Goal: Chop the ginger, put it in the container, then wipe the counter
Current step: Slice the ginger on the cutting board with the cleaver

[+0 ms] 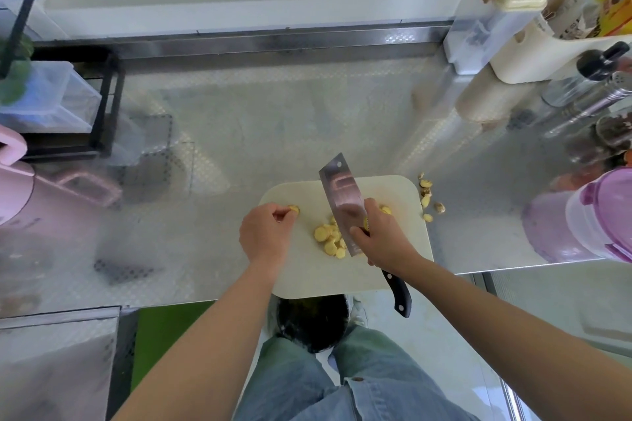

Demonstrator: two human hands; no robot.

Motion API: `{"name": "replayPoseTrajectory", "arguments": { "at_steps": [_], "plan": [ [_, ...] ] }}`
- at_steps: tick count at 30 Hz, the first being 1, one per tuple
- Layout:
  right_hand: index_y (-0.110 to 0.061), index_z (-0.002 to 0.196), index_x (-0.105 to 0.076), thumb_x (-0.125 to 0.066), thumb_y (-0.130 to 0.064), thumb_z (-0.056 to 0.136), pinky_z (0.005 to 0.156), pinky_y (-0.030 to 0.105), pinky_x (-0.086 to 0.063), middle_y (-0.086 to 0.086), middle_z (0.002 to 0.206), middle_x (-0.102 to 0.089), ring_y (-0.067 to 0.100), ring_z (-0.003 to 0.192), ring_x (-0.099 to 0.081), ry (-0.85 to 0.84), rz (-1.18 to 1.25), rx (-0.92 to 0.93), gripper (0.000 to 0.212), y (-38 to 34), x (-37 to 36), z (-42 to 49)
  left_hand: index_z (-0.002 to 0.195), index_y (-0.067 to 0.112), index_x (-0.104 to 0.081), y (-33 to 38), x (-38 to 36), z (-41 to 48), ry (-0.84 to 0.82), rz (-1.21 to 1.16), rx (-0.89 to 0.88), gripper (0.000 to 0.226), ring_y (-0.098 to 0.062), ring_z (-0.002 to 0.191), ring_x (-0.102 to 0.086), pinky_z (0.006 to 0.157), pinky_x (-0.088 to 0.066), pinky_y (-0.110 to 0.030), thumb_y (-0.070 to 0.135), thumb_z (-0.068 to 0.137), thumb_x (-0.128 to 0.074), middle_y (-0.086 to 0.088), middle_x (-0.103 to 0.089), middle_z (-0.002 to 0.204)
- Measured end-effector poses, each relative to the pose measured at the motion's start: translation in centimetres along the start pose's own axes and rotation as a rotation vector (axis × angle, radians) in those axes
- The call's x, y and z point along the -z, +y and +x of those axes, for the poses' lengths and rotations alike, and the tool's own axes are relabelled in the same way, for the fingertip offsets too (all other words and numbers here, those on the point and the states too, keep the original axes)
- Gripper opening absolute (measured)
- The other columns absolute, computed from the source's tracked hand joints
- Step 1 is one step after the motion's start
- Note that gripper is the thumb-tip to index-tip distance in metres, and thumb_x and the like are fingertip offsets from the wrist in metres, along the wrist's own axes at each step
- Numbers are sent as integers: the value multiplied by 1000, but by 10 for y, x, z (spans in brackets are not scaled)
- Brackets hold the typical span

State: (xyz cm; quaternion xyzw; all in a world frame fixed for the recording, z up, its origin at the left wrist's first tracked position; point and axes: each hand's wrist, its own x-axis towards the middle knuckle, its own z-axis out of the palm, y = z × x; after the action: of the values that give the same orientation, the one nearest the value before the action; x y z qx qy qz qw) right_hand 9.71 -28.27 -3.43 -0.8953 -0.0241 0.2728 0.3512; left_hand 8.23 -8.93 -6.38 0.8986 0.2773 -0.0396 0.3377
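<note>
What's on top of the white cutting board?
A pile of ginger slices, one piece pinched by the left hand, and the cleaver in the right hand. Anything under the cleaver is hidden.

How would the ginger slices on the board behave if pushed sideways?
The ginger slices look thin and flat, so probably light, sliding rather than rolling. Loosely heaped on the smooth cutting board, they would likely scatter.
</note>
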Motion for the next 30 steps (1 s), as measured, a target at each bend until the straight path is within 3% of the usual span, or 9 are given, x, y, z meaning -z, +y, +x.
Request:
{"name": "replayPoseTrajectory", "arguments": {
  "at_steps": [3, 9, 14, 18, 23, 26, 30],
  "plan": [
    [-17, 97, -33, -43, -14, 95, 38, 23, -42, 3, 68, -50, 20, 45, -52, 9, -5, 5, 12, 1, 1, 0, 86, 24, -74, 4, -2, 5, -10, 142, -10, 13, -21, 85, -65, 66, -45, -27, 34, 83, -68, 4, -72, 89],
    [-22, 95, -31, -44, -13, 94, 40, 24, -42, -1, 66, -48, 19, 44, -52, 11, 12, 2, 16, 0, 3, 2, 81, 24, -70, 8, -5, 7, 23, 162, -21, 8, -22, 85, -64, 63, -37, -25, 31, 82, -70, 5, -71, 88],
    [-29, 90, -33, -44, -8, 95, 37, 13, -37, -18, 73, -42, 8, 45, -49, 27, 26, 44, 24, -4, 7, 2, 80, 22, -68, 9, -9, 13, 35, 319, -158, 8, -23, 83, -62, 59, -38, -28, 28, 85, -65, 2, -68, 88],
    [-35, 78, -27, -44, -6, 95, 39, 13, -37, -18, 69, -41, 3, 46, -46, 44, 30, 54, 39, -7, 10, 3, 83, 21, -68, 6, -12, 16, 14, 322, -150, 7, -25, 84, -62, 61, -45, -31, 28, 85, -64, 0, -68, 88],
    [-31, 83, -30, -45, -9, 94, 39, 14, -38, -12, 66, -48, 7, 43, -52, 39, 26, 33, 29, -4, 11, 7, 89, 21, -54, 4, -9, 16, 19, 248, -164, 22, -22, 81, -58, 60, -44, -31, 29, 78, -71, 0, -60, 85],
    [-22, 93, -33, -45, -14, 94, 50, 37, -49, 5, 67, -56, 23, 51, -58, 17, 10, 0, 14, -4, 11, 10, 113, 24, -52, 2, -7, 14, -32, 300, -277, 43, -21, 91, -54, 60, -44, -31, 27, 76, -74, -2, -52, 97],
    [-19, 94, -33, -46, -23, 95, 56, 46, -51, 12, 71, -59, 30, 59, -61, 23, -13, -8, 13, -4, 10, 11, 130, 29, -54, -1, -7, 16, -138, 382, -442, 56, -16, 91, -50, 64, -45, -25, 21, 78, -74, -1, -42, 104]
  ]
}}
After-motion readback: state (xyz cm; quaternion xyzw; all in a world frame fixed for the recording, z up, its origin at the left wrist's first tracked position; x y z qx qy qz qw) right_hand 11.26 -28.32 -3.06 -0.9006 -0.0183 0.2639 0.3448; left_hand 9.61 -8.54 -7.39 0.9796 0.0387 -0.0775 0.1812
